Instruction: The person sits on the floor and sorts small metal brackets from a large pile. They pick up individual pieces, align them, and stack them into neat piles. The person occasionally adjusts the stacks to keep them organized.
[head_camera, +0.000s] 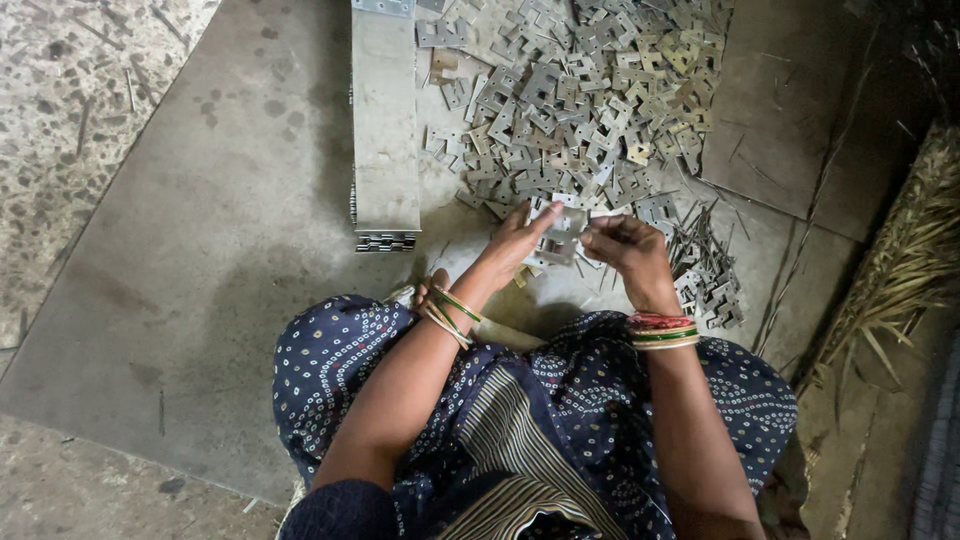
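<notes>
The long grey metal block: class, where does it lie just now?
In the head view, the long grey metal block lies flat on the floor, upper centre, left of the pile of small metal plates, beyond the left hand.

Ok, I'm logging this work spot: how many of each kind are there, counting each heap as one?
left hand: 1
right hand: 1
held metal plate: 1
heap of metal plates: 1
long metal bar: 1
heap of thin pins: 1
Total: 6

My left hand (512, 245) and right hand (625, 250) hold a small metal hinge plate (562, 232) between them, near the big pile of plates (590, 100).
</notes>
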